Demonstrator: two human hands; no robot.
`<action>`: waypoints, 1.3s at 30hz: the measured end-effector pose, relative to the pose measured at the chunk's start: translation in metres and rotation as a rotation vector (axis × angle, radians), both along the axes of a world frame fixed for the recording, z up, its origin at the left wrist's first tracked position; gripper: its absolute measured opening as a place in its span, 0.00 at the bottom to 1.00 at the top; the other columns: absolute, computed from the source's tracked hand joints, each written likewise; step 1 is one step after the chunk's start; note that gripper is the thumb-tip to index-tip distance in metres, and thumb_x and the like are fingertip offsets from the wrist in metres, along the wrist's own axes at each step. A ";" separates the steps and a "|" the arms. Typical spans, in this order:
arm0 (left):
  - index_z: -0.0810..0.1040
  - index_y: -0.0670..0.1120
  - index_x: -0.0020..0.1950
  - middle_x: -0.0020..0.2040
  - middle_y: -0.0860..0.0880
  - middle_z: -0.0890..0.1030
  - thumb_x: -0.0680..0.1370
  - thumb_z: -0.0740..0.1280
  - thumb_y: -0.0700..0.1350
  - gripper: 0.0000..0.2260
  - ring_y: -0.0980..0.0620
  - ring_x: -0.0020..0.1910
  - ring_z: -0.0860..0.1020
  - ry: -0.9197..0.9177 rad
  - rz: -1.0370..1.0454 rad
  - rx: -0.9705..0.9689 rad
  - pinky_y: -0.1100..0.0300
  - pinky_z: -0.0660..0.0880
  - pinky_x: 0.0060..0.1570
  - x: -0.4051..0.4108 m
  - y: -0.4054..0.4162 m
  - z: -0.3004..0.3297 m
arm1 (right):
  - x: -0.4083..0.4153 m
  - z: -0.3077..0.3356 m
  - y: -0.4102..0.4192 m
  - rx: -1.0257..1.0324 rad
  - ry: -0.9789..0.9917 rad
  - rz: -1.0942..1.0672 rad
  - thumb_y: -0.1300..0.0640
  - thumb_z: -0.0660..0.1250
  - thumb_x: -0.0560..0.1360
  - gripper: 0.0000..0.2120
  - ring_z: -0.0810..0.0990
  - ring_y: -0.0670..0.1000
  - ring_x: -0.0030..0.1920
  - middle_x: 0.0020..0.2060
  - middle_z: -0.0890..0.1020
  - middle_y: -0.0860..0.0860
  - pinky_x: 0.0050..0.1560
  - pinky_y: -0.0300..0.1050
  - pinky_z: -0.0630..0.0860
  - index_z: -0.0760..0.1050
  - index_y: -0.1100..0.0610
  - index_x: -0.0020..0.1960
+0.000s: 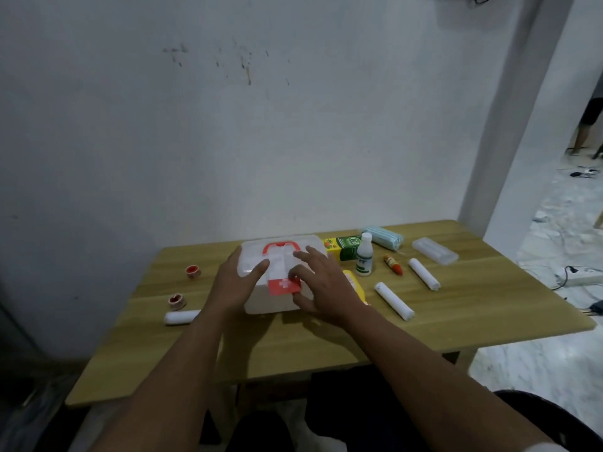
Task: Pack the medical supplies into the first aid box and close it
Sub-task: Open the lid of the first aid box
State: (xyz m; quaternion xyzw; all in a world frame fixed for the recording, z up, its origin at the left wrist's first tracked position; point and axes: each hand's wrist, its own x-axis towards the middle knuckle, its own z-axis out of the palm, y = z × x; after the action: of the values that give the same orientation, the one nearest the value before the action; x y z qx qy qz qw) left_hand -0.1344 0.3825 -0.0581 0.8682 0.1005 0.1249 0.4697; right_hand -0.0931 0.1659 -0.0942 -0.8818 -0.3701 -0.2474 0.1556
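A white, translucent first aid box with a red handle and a red latch stands shut in the middle of the wooden table. My left hand rests on its left side, thumb on the lid. My right hand lies over the lid's right front, fingers spread by the latch. Around the box lie three white gauze rolls, two tape rolls, a white bottle, a green carton, a yellow pack, a small orange tube, blue masks and a clear case.
A white wall rises right behind the table. To the right, a pillar and a marble floor with a power strip and cables. A person's legs show at the far right. My dark-clad knees sit under the table's front edge.
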 end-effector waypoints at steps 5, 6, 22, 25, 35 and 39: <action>0.47 0.54 0.85 0.82 0.49 0.62 0.71 0.72 0.63 0.50 0.46 0.74 0.67 -0.027 -0.039 -0.111 0.52 0.68 0.63 -0.017 -0.003 -0.009 | 0.012 0.014 0.000 0.277 0.073 0.053 0.47 0.65 0.79 0.09 0.75 0.51 0.68 0.63 0.81 0.48 0.73 0.70 0.61 0.79 0.48 0.55; 0.43 0.55 0.85 0.82 0.49 0.61 0.68 0.74 0.63 0.55 0.45 0.76 0.66 -0.023 -0.044 -0.115 0.50 0.68 0.66 -0.019 -0.002 -0.013 | 0.015 0.022 0.002 0.309 0.092 0.044 0.47 0.65 0.79 0.09 0.77 0.51 0.66 0.61 0.82 0.47 0.71 0.69 0.63 0.78 0.48 0.55; 0.63 0.74 0.64 0.55 0.71 0.71 0.64 0.82 0.61 0.37 0.57 0.58 0.72 -0.058 -0.003 -0.042 0.62 0.72 0.48 -0.007 0.008 -0.030 | 0.143 0.126 0.046 0.457 0.522 -0.305 0.35 0.63 0.79 0.32 0.76 0.57 0.68 0.68 0.78 0.56 0.63 0.50 0.72 0.74 0.60 0.70; 0.62 0.67 0.72 0.58 0.68 0.71 0.64 0.82 0.60 0.43 0.57 0.59 0.70 -0.069 0.002 -0.035 0.59 0.73 0.52 -0.006 0.008 -0.032 | 0.153 0.118 0.042 0.517 0.707 -0.249 0.42 0.64 0.81 0.33 0.70 0.59 0.74 0.76 0.69 0.57 0.70 0.55 0.71 0.66 0.61 0.77; 0.63 0.58 0.80 0.63 0.62 0.69 0.65 0.82 0.58 0.48 0.57 0.62 0.68 -0.092 0.012 -0.015 0.56 0.70 0.56 -0.001 0.012 -0.036 | 0.181 0.078 -0.015 -0.188 0.661 -0.529 0.59 0.67 0.72 0.21 0.78 0.58 0.64 0.64 0.79 0.52 0.65 0.59 0.75 0.78 0.51 0.64; 0.63 0.59 0.81 0.64 0.62 0.70 0.64 0.82 0.60 0.49 0.57 0.63 0.69 -0.081 0.002 0.000 0.56 0.72 0.57 0.005 0.016 -0.037 | 0.189 0.068 -0.030 -0.546 0.662 -0.650 0.56 0.72 0.64 0.19 0.81 0.61 0.54 0.52 0.81 0.54 0.61 0.64 0.75 0.76 0.55 0.55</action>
State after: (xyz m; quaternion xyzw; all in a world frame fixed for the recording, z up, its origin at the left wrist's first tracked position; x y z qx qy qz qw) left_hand -0.1292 0.3988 -0.0952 0.8623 0.0821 0.1606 0.4732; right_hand 0.0956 0.1361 -0.0263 -0.9901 -0.0602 0.1136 -0.0557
